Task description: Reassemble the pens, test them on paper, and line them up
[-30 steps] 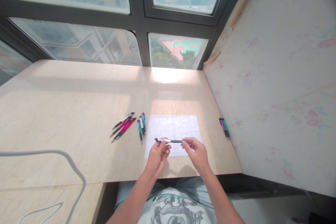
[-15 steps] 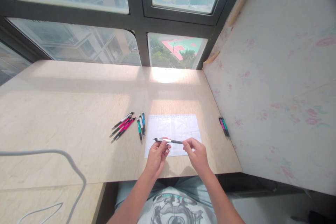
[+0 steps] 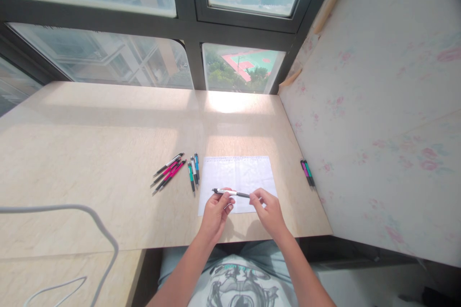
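A white and black pen (image 3: 232, 193) lies level between my two hands, above a white sheet of paper (image 3: 248, 172). My left hand (image 3: 216, 212) is closed around its white barrel, thumb on top, with the black push-button end sticking out to the left. At the other end, the fingertips of my right hand (image 3: 267, 208) pinch the tip of the black grip. The tip itself is hidden by those fingers. Left of the paper lie a green pen (image 3: 191, 178), a white pen (image 3: 194, 171) and a blue pen (image 3: 197, 169), side by side.
Farther left is a slanted group of pink pens (image 3: 169, 176) with one white pen (image 3: 168, 165). A purple pen (image 3: 306, 172) and a green pen (image 3: 309, 173) lie against the wall (image 3: 378, 153) on the right. A grey cable (image 3: 93, 216) loops over the table's left front.
The pen has shifted very slightly, its tip end still in my right fingertips. Both hands stay in nearly the same place, and the other pens have not moved.
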Motion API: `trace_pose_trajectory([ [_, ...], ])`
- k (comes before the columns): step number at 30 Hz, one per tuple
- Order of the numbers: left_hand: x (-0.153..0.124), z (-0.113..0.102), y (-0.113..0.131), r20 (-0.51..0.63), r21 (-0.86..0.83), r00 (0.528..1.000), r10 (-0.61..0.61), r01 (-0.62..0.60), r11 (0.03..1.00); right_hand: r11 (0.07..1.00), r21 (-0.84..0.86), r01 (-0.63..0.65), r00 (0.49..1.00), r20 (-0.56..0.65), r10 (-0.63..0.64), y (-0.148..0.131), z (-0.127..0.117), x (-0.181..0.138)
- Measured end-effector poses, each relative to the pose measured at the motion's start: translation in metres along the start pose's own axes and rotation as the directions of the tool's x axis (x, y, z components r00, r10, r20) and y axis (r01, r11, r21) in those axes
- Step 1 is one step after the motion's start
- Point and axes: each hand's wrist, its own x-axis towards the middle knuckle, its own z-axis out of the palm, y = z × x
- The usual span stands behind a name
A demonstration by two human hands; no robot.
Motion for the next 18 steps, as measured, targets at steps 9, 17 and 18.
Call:
trace_pose_trajectory([
  [9, 0.0005, -0.0015, -0.0052, -0.011, 0.011, 1.000, 0.003, -0.003, 1.000, 0.999, 0.034, -0.020, 0.999, -0.028, 0.021, 0.0029, 0.0015, 0.0009],
  [17, -0.0019, -0.0044, -0.0083, -0.005, 0.026, 1.000, -0.010, 0.010, 1.000, 0.995, 0.020, -0.096, 0.995, 0.010, 0.096, 0.0088, 0.0060, -0.0049],
  [18, -0.0021, -0.0049, -0.0084, -0.014, 0.022, 1.000, -0.007, 0.007, 1.000, 0.995, 0.047, -0.090, 0.996, 0.011, 0.090, 0.0094, 0.0074, -0.0056],
])
